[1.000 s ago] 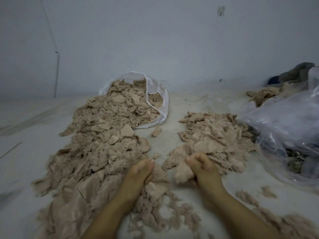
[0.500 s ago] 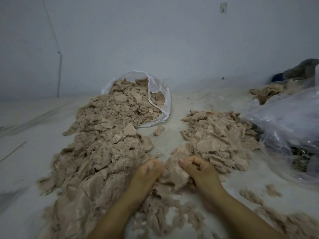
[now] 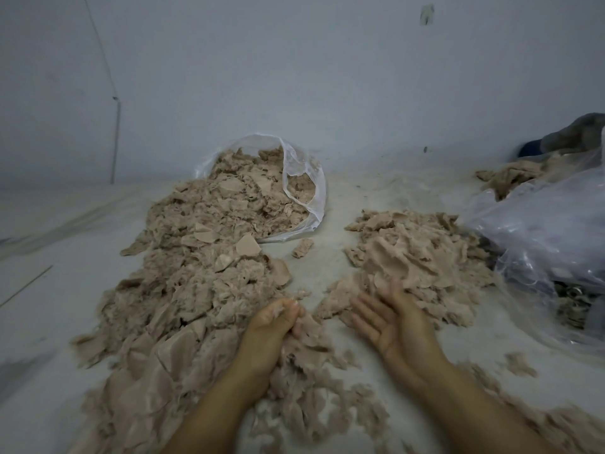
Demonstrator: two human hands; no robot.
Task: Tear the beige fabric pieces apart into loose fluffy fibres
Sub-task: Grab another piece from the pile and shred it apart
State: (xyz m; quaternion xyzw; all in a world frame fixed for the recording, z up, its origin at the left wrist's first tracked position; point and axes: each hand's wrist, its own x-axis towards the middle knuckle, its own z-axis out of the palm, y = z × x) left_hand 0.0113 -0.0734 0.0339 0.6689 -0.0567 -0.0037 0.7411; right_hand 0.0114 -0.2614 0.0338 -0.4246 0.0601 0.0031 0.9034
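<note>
With the left hand point(image 3: 275, 322) pinching a beige tuft point(image 3: 306, 329) and the right hand point(image 3: 397, 326) open, palm up, holding nothing, regrip close beside the pinch and pull short.

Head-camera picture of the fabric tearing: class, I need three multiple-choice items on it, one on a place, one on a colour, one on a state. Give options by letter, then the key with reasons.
1. Where does the clear mesh bag lie?
A. at the far end of the left pile
B. under the right hand
C. on the wall

2. What colour are the fabric pieces?
A. blue
B. beige
C. green

3. How is the right hand held?
A. fist closed on fabric
B. pinching a thread
C. open, palm up, fingers straight

Key: 1 A, the pile spills from its mouth; 2 B, all scraps look beige; 3 C, the palm shows bare, while the left hand keeps its grip on fabric.
</note>
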